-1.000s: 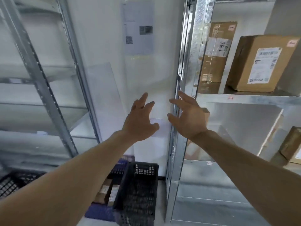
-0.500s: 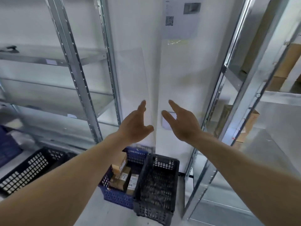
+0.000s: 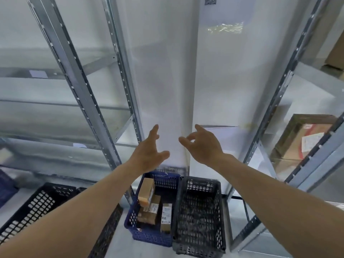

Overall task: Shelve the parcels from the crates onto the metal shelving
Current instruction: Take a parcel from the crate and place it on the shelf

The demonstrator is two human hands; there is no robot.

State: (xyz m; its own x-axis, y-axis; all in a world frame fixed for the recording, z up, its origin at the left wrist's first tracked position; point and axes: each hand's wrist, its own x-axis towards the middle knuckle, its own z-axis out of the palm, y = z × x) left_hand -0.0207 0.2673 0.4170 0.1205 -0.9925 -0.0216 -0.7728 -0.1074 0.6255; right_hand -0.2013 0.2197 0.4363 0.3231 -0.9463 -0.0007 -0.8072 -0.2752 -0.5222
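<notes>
**Both hands raised, empty, above the crates**

Left hand held out in the air, fingers spread and straight, thumb splayed to the side, gripping nothing. Right hand level with it and just apart, fingers loosely curled, thumb and forefinger nearly meeting, nothing between them as far as the blur allows. Below the hands, on the floor against a white pillar: a blue crate with several brown parcels standing and lying inside, white labels on some. Touching its right side, a black crate, apparently bare inside. Further left, another black crate on the floor. Left shelving beside the pillar, shelves blurred. Right shelving on the pillar's other side, with a labelled box on a lower shelf, well apart from both hands.
</notes>
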